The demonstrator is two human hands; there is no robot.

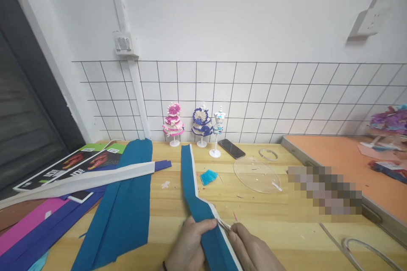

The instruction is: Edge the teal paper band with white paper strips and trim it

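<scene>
A long blue strip (187,178) with a white edge, like crepe paper or cloth, runs from the middle of the table toward me. My left hand (190,241) grips its near part, thumb pressed on top. My right hand (251,247) is closed at the white edge around what look like small scissors (223,224). Their slim metal blades meet the edge close to my left thumb, and the handles are hidden in my fingers. Just beyond lies a small fanned piece of bright blue pleated material (209,177).
Wide blue sheets (130,211), a pale strip (104,176) and printed packets (68,163) lie left. Small decorated dress forms (201,127) stand by the wall near a phone (232,148). A clear disc (256,173) lies right of centre; an orange board (337,165) is at right.
</scene>
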